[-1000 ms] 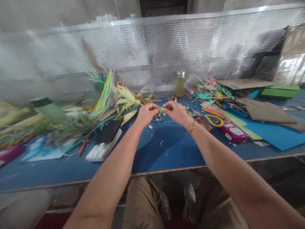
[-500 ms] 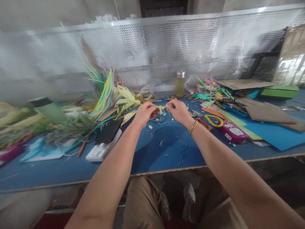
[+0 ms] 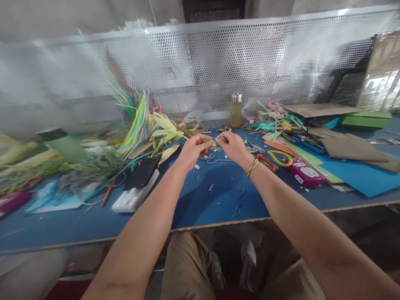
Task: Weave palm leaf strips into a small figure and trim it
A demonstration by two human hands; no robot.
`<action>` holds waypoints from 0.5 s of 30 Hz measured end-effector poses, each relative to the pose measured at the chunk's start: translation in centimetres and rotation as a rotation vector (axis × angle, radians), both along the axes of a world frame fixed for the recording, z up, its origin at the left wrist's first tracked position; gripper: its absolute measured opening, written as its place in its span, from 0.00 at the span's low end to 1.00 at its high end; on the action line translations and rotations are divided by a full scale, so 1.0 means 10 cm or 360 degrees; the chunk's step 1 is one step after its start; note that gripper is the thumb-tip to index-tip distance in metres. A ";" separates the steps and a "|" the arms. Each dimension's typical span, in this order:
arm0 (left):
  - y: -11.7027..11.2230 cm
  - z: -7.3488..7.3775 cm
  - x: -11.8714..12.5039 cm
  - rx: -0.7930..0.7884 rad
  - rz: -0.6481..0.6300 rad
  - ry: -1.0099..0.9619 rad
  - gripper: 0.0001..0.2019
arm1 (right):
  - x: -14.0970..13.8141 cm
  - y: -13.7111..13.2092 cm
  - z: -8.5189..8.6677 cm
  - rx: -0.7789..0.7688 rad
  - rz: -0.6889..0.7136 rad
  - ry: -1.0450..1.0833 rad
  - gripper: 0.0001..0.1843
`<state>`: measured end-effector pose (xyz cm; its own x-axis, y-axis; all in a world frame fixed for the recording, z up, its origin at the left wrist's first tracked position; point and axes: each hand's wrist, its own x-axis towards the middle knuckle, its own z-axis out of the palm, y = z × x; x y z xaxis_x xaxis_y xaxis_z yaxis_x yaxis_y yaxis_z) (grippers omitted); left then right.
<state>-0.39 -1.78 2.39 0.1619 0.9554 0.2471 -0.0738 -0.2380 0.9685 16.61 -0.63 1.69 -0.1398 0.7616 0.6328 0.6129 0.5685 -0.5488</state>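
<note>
Over the blue tabletop, my left hand [image 3: 196, 150] is closed in a pinch, with a small yellow-green piece [image 3: 215, 144] at its fingertips. It looks like a scrap of leaf or husk, but fingers hide most of it. My right hand [image 3: 233, 146], with a gold chain bracelet [image 3: 253, 167] at its wrist, pinches the same piece from the other side. The fingertips of both hands are a small gap apart. Under them lie a loose grey-blue cord [image 3: 218, 161] and pale crumbs. Left of my left hand spreads a bunch of pale husk leaves [image 3: 167, 127].
Yellow- and red-handled scissors [image 3: 283, 159] lie right, beside a magenta box [image 3: 308, 171], coloured paper and cardboard [image 3: 353, 146]. A capped bottle [image 3: 236, 110] stands behind. At left are coloured pipe cleaners [image 3: 137, 121], a black phone [image 3: 142, 173] and a green tumbler [image 3: 64, 143].
My hands have drawn slightly closer together, and less of the yellow-green piece shows between them. The things on the table have stayed put.
</note>
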 end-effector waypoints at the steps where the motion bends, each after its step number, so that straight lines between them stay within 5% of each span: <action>1: 0.01 -0.01 0.00 0.0005 0.0034 -0.0008 0.15 | 0.00 -0.03 0.01 0.0058 -0.0036 0.0010 0.10; 4: 0.04 -0.02 0.00 0.0006 0.0147 -0.0105 0.15 | -0.01 -0.14 0.08 0.0325 -0.0181 -0.0078 0.17; 6: 0.06 -0.03 -0.01 0.0000 0.0176 -0.0164 0.16 | -0.01 -0.20 0.12 0.0426 -0.0191 -0.0239 0.12; 9: 0.04 -0.02 0.00 -0.0009 0.0157 -0.0158 0.16 | 0.00 -0.23 0.15 0.0443 -0.0151 -0.0413 0.06; 15: -0.04 0.02 0.01 0.0084 -0.0003 0.0044 0.20 | 0.00 -0.19 0.14 0.0426 -0.0117 -0.0429 0.09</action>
